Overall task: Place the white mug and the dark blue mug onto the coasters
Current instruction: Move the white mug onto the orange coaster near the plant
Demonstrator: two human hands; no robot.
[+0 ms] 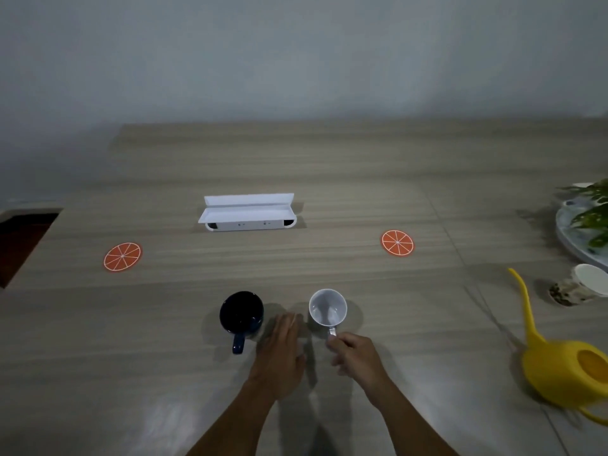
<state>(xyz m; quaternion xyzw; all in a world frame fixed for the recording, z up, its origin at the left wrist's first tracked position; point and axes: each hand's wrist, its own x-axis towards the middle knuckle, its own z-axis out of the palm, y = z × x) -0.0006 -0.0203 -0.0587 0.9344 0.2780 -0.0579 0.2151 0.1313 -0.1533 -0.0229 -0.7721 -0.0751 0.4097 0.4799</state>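
Right hand (353, 352) pinching white mug (328, 307) handle; left hand (279, 353) open beside dark blue mug (241, 311)

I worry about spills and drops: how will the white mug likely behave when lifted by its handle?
The white mug looks rigid and glazed, so probably slick and breakable if dropped. It appears empty, so likely light, with nothing to spill. The right hand grips only the small handle, so the mug may tilt away from the fingers.

Home tabletop, potted plant (589, 209), watering can (559, 363)
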